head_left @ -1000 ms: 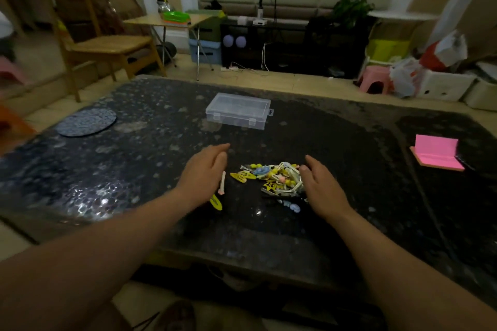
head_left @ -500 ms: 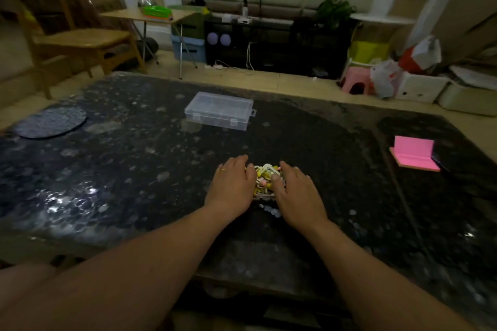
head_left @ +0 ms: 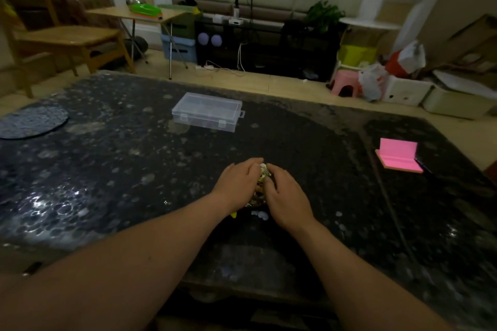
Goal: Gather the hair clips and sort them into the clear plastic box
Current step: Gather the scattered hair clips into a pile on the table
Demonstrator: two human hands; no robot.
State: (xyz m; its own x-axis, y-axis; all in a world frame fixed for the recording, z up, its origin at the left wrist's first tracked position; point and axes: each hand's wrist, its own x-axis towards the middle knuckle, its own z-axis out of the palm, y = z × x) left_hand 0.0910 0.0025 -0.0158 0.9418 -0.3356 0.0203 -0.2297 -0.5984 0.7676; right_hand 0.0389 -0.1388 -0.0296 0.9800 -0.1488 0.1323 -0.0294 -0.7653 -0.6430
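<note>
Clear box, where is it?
In the head view, the clear plastic box sits on the dark table, beyond the left hand and right hand, slightly left of the hair clips they cup.

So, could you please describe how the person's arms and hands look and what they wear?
The left arm and right arm show no sleeves up to the frame's edge. The left hand and right hand wear no gloves; no watch or bracelet shows. Rings cannot be told.
</note>
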